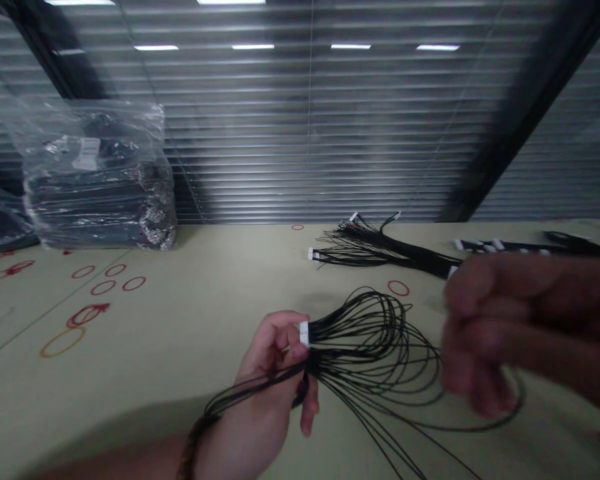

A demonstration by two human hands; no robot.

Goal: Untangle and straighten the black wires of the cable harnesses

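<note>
My left hand (275, 387) is closed around a bundle of thin black wires (380, 327) and its white connector (304, 333). Many wires loop out to the right of the connector and come back into the fist; other loose ends hang toward the lower right, and a few lie back over the wrist. Nearer the camera on the right, my right hand (520, 327) is blurred with its fingers pinched together. One black wire (480, 428) curves from the bundle up into those fingers; its tip is hidden there.
Red rubber bands (103, 287) and a yellow one (63, 342) lie on the pale table (180, 373). Clear plastic bags (100, 180) of black cables stand at the back left. More black wire harnesses (400, 250) lie behind my hands. Window blinds (260, 133) rise along the far edge.
</note>
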